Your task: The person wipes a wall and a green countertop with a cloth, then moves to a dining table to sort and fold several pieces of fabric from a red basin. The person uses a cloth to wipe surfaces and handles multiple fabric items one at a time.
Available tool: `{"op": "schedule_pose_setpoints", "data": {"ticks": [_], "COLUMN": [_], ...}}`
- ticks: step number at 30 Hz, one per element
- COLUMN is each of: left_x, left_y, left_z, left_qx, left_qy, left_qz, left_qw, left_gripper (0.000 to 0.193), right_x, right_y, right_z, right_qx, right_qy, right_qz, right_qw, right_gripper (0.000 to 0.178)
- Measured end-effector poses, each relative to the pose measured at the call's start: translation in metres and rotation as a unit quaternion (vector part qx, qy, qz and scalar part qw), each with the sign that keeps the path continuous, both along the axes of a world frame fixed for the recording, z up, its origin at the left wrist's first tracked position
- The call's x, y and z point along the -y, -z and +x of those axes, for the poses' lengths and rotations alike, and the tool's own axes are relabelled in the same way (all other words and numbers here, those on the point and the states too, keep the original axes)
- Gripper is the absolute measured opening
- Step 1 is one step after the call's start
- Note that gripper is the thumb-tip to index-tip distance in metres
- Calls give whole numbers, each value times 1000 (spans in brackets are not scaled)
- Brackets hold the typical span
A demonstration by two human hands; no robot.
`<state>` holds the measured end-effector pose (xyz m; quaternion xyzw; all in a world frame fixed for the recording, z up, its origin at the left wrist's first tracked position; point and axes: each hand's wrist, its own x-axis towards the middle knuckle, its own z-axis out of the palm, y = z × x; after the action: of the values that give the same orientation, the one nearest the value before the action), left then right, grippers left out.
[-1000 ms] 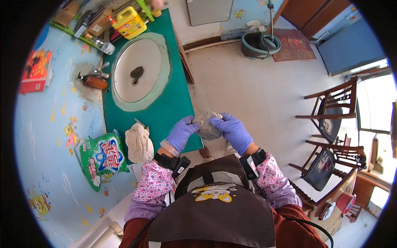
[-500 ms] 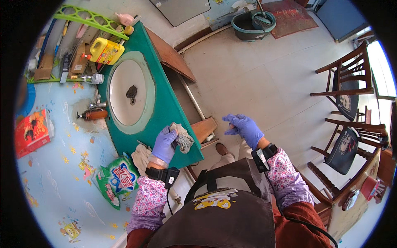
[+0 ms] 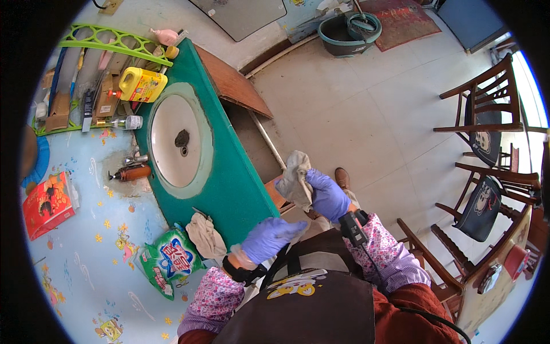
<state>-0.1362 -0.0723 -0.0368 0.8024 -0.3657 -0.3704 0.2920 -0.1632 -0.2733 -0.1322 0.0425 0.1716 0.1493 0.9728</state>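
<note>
A single wide fisheye view, taken from a camera worn on a person's head, looks steeply down over their chest and apron. The picture is round with dark corners, and straight edges bend near the rim. The person's forearms enter from the lower edge, close to the lens. A green vanity counter (image 3: 240, 189) with a white basin runs up the left of centre, a little farther off. Pale floor tiles spread to the right, with wooden chairs (image 3: 487, 114) well away at the right edge.
</note>
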Motion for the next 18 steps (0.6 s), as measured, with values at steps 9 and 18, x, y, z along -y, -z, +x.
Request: {"op": "schedule_pose_setpoints", "data": {"ticks": [9, 18], "left_x": [31, 9], "left_y": [-6, 38], "left_z": [47, 51], "left_qx": [234, -149], "left_qy": [-305, -431], "left_qz": [-79, -35], "left_qw": [920, 889], "left_gripper": [57, 23], "right_x": [-15, -31], "right_y": [10, 12], "right_z": [2, -15], "right_qx": [102, 52], "right_qy": [6, -152], "right_qz": [90, -13], "right_qw": [991, 987], "right_gripper": [52, 36]}}
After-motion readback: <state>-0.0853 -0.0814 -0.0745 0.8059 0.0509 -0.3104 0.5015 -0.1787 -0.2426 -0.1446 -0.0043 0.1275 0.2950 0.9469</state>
